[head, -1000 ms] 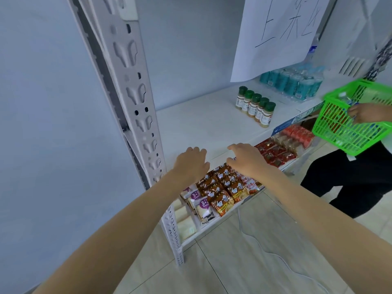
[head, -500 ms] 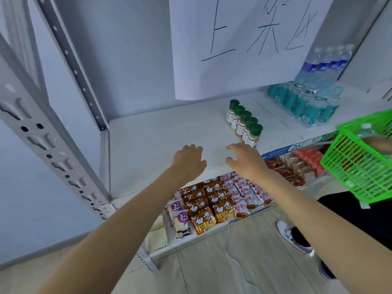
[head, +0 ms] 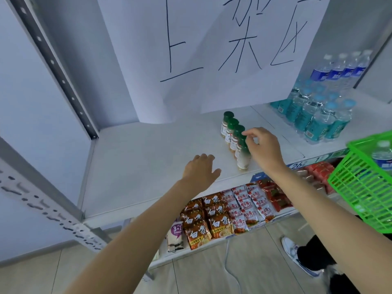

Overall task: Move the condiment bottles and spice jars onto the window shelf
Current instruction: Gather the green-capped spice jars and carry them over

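Green-capped spice jars (head: pixel 233 135) stand in a tight diagonal row on the white shelf (head: pixel 148 158), each touching the next, running from the back toward the front edge. The right hand (head: pixel 262 148) reaches over the nearest jar of the row; its fingers are curled and the fingertips (head: pixel 247 135) meet at that jar's green cap, apparently pinching it, though motion blur around the jar makes the exact contact hard to confirm. The nearest jar (head: pixel 243 159) stands upright close to the shelf's front lip. The left hand (head: pixel 200 171) hovers palm-down over the bare shelf surface to the left of the jars, fingers relaxed and slightly spread, holding nothing, apart from the row.

Behind the jars hangs a large white paper sheet (head: pixel 222 49) with handwritten characters. To the right, on the same shelf, clusters of water bottles (head: pixel 318 117) with teal and blue labels stand well apart from the jars. A green plastic basket (head: pixel 364 187) enters from the right edge, with a bottle visible inside. On the lower shelf, rows of snack packets (head: pixel 222 217) lie below the hands. A second person's shoe (head: pixel 290 249) and dark trouser leg show on the tiled floor at lower right.
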